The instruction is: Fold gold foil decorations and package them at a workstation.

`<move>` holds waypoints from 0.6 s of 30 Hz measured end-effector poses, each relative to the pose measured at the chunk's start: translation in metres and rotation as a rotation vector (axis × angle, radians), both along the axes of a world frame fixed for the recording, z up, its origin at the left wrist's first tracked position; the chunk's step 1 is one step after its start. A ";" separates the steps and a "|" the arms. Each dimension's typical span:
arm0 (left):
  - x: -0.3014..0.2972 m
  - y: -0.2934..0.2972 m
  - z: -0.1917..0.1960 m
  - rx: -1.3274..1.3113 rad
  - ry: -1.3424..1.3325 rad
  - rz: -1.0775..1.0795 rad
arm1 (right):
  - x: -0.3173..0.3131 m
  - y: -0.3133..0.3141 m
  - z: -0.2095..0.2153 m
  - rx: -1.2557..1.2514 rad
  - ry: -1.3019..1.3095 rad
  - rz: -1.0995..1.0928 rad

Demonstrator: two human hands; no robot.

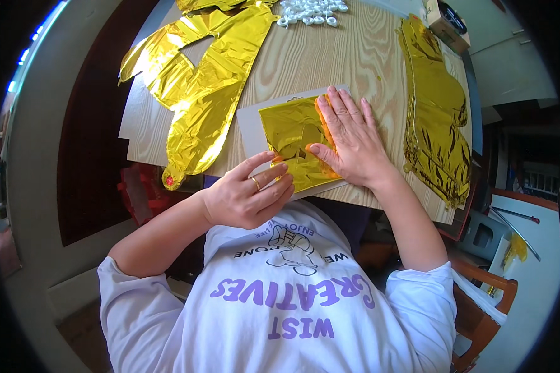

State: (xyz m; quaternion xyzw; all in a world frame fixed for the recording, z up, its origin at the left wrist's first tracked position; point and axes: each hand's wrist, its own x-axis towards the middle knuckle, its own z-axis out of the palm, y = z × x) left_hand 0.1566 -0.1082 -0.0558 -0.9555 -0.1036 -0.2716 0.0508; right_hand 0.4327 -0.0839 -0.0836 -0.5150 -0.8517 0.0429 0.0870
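I saw the folded gold foil balloon (292, 143) lying on a grey card (250, 127) at the near edge of the wooden table (342, 56). My right hand (348, 140) lay flat on its right part, fingers stretched and together, pressing without gripping. My left hand (249, 196) sat at its near edge, fingers loosely curled, forefinger and thumb touching the foil. Flat gold balloons (199, 87) lay far left, more (438, 118) on the right.

Bright, sharp daylight; glare on gold foil (199, 93); fisheye-bent, dark rim.
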 end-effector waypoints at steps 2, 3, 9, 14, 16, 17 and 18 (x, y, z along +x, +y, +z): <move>0.001 0.002 -0.001 0.008 -0.012 -0.009 | 0.000 0.000 -0.001 0.010 0.008 0.002; 0.001 0.003 -0.002 0.006 -0.013 -0.011 | 0.000 -0.001 -0.002 0.014 0.012 0.002; 0.002 0.010 -0.002 0.055 -0.028 -0.062 | 0.000 -0.001 -0.002 0.026 0.014 0.004; 0.003 0.011 0.001 0.074 -0.046 -0.105 | 0.001 0.001 -0.003 0.008 0.015 0.008; 0.003 0.013 0.004 0.077 -0.056 -0.121 | 0.001 0.000 -0.002 0.009 0.019 0.005; 0.003 0.014 0.003 0.072 -0.049 -0.126 | 0.001 0.000 -0.002 0.012 0.021 0.003; 0.001 0.015 0.002 0.067 -0.041 -0.131 | 0.001 0.000 -0.001 0.016 0.024 0.001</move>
